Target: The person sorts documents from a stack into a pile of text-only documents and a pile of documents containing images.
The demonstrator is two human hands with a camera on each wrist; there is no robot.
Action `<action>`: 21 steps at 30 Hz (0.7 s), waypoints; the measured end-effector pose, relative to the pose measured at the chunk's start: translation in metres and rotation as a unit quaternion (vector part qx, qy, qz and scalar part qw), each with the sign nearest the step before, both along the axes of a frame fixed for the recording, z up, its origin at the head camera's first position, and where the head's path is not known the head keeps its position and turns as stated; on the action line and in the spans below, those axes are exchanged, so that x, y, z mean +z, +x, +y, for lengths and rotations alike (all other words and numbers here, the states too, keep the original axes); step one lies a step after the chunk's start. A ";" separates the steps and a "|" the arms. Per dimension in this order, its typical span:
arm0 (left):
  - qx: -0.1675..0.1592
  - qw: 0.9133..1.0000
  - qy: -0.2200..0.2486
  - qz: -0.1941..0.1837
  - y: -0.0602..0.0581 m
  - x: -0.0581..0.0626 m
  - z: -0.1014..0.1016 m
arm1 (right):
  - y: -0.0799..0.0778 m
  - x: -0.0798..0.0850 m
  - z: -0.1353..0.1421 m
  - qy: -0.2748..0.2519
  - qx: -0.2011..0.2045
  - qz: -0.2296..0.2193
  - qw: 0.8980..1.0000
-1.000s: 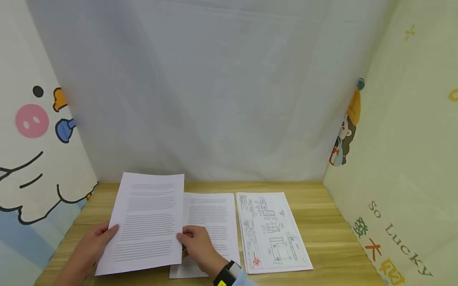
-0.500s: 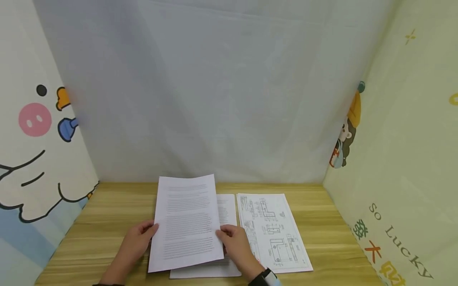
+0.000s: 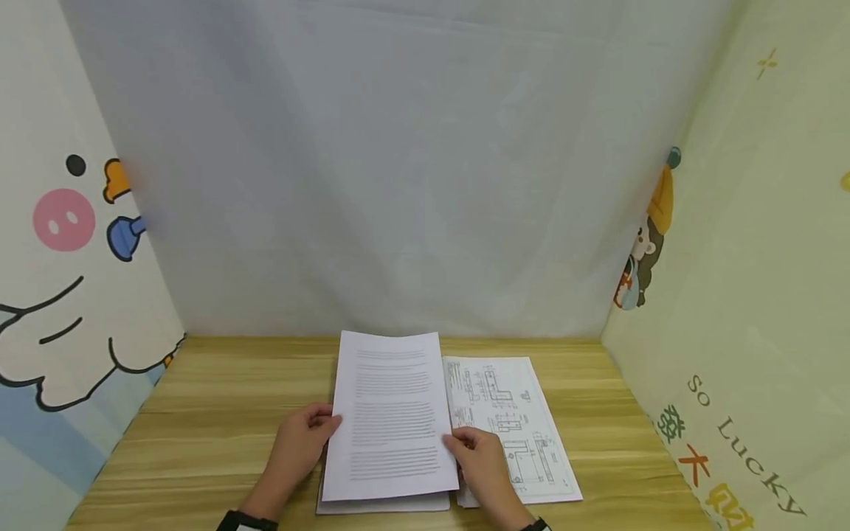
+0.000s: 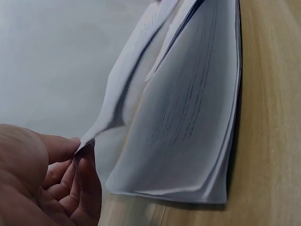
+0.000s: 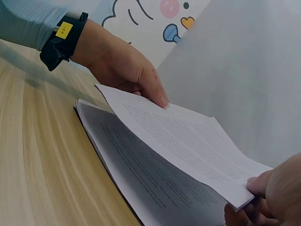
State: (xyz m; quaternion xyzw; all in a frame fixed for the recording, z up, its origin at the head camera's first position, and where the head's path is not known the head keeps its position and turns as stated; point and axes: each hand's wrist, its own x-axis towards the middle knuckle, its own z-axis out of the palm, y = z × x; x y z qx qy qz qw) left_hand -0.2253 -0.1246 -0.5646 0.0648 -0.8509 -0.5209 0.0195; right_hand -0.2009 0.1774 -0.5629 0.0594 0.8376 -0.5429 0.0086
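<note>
A printed sheet of paper (image 3: 392, 413) is held up between both hands, above a stack of printed pages (image 4: 188, 117) on the table. My left hand (image 3: 302, 442) pinches its left edge between thumb and fingers. At the opposite edge, my right hand (image 3: 481, 457) pinches it the same way. In the right wrist view the sheet (image 5: 174, 136) is tilted, with a gap between it and the stack (image 5: 136, 165) below. Whether it is one sheet or a few together, I cannot tell.
Right of the stack lies a pile of technical drawings (image 3: 544, 420), partly covered by the right hand. The wooden table (image 3: 219, 398) ends at a grey-white cloth backdrop (image 3: 398, 184). Side panels with cartoon prints (image 3: 64, 220) stand left and right.
Both hands have carried the sheet rightward, from left of the stack to over it, and slightly lower. The sheet now hides most of the stack in the head view.
</note>
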 end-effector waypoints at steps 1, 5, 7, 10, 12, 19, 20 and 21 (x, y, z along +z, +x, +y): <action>0.000 1.000 0.000 -0.002 0.000 0.001 0.002 | 0.001 0.000 0.001 0.002 -0.003 -0.001 1.000; 0.002 1.000 -0.014 -0.002 0.001 0.005 0.005 | 0.003 0.000 0.002 0.002 -0.003 -0.001 1.000; 0.004 1.000 -0.030 -0.001 0.001 0.005 0.005 | 0.004 -0.002 0.002 0.010 0.005 0.003 1.000; 0.007 0.998 -0.058 0.004 0.001 0.002 0.004 | 0.004 -0.006 -0.001 0.038 0.020 0.015 0.999; 0.009 0.997 -0.079 0.005 0.002 0.000 0.003 | 0.006 -0.008 -0.003 0.067 0.029 0.025 0.997; 0.011 0.992 -0.122 -0.009 0.002 -0.007 0.003 | 0.008 -0.010 -0.009 0.154 0.037 0.068 0.985; 0.012 0.992 -0.128 -0.010 0.002 -0.007 0.004 | 0.008 -0.010 -0.009 0.161 0.036 0.070 0.984; 0.012 0.991 -0.133 -0.011 0.002 -0.008 0.004 | 0.008 -0.009 -0.010 0.166 0.037 0.071 0.983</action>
